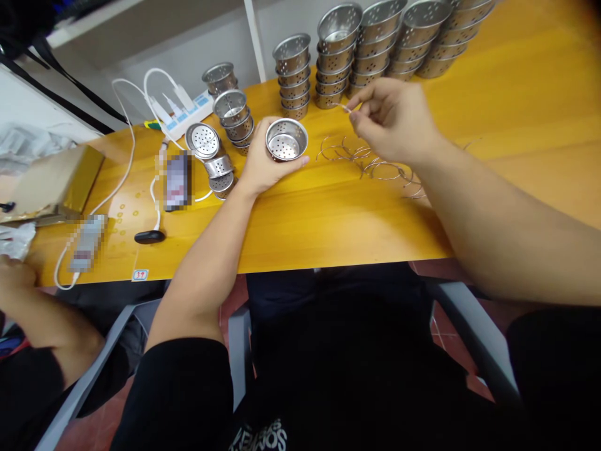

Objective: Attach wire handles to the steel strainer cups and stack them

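Note:
My left hand is wrapped round a perforated metal cup, its open mouth turned up toward me. Between thumb and fingertips, my right hand pinches a thin curved wire, up and to the right of that cup. Several loose curved wires lie on the table below the right hand. Stacks of like perforated cups rise behind both hands. Left of my left hand, more cups stand and lean in a small pile.
On the yellow table, a white power strip with plugs and cables stands back left. Two blurred-out devices, a black oval object and a cardboard box are farther left. A co-worker's arm rests at the left edge.

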The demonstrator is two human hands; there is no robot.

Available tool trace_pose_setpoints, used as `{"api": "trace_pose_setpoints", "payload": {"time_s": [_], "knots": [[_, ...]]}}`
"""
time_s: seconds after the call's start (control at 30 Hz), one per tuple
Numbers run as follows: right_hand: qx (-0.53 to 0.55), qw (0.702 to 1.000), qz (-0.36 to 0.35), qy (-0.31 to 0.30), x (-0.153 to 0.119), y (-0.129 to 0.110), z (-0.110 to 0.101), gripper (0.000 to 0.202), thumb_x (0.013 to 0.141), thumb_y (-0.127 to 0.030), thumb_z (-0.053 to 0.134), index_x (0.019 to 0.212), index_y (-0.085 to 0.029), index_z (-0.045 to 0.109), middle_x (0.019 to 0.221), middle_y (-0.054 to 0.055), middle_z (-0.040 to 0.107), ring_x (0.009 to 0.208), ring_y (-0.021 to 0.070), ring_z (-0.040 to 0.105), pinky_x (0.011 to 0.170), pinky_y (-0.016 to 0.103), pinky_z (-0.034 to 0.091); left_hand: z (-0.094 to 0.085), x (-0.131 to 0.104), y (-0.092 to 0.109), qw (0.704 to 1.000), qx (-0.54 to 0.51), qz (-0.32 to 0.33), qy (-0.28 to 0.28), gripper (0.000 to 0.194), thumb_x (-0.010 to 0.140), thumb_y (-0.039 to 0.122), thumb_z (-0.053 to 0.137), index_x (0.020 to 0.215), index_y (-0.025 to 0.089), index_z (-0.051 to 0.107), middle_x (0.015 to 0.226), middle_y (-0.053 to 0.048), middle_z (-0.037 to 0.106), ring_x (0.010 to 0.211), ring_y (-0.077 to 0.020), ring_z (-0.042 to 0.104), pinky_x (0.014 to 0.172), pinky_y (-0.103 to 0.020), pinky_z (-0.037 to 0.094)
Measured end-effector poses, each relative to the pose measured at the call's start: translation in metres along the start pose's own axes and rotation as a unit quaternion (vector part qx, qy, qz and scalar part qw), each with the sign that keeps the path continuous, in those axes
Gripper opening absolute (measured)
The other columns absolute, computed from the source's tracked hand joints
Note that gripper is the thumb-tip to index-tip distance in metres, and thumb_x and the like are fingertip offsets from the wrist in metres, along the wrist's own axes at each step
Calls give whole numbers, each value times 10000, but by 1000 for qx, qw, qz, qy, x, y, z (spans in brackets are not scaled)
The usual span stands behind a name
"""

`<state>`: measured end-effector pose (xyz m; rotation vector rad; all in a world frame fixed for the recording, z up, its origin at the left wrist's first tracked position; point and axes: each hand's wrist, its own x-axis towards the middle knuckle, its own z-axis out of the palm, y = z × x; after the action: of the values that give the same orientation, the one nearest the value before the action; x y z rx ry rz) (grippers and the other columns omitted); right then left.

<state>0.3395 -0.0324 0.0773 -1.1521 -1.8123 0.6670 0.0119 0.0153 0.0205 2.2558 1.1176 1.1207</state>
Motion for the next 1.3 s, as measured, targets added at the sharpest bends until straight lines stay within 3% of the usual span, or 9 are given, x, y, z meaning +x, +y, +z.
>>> {"api": "trace_pose_setpoints", "payload": {"time_s": [0.13,0.3,0.53,0.67,0.8,0.97,1.17,1.3], "knots": [[16,999,23,-46,-5,-6,17,509,1010,-759,921,1274,-357,756,870,23,651,769,292,586,868,535,646,4,-2,-3,1000,-4,-3,9,986,979,921,1025,1658,334,617,1657,-139,782,1653,-436,782,1555,-724,571],[43,998,36,-39,-7,-12,24,567,969,-792,968,1277,-360,767,805,-3,635,741,280,572,832,531,650,16,0,0,1000,6,-2,-2,1074,984,930,1000,1753,344,534,1818,-183,698,1790,-479,690,1586,-735,524],[41,998,26,-40,-12,-22,30,560,1038,-935,895,1159,-404,764,784,-2,610,786,304,579,833,533,621,37,-1,0,1000,-17,18,-17,984,1053,918,948,1732,320,560,1756,-178,732,1698,-422,764,1543,-661,592],[13,998,45,-41,-12,-21,33,561,1024,-977,871,1197,-451,783,809,22,679,932,371,679,822,545,630,39,-6,8,999,-19,11,-39,929,1085,898,937,1718,325,571,1663,-143,763,1660,-412,784,1511,-681,614],[-24,998,35,-45,-13,-23,34,520,1078,-891,845,1220,-395,782,891,40,743,917,353,696,908,578,680,40,-8,7,999,-21,22,-44,970,1096,949,888,1747,328,525,1623,-128,768,1656,-413,785,1505,-689,596],[-15,999,27,-42,-14,-27,35,414,1102,-753,840,1184,-358,746,898,39,699,886,324,666,981,571,674,42,-6,3,999,-16,25,-30,1049,1029,1008,914,1724,319,537,1655,-144,761,1647,-419,787,1489,-659,609],[-4,998,59,-32,-15,-25,39,569,1021,-981,839,1317,-496,807,865,30,740,985,395,724,867,602,686,42,-6,10,998,-20,25,-48,1065,1027,1021,911,1756,335,550,1697,-134,745,1701,-434,763,1508,-671,603],[25,997,63,-40,-17,-32,41,587,979,-926,919,1368,-503,795,819,20,721,945,415,734,797,606,663,44,-7,15,998,-25,16,-57,1202,935,1068,968,1799,360,525,1712,-122,730,1718,-453,755,1515,-687,601]]}}
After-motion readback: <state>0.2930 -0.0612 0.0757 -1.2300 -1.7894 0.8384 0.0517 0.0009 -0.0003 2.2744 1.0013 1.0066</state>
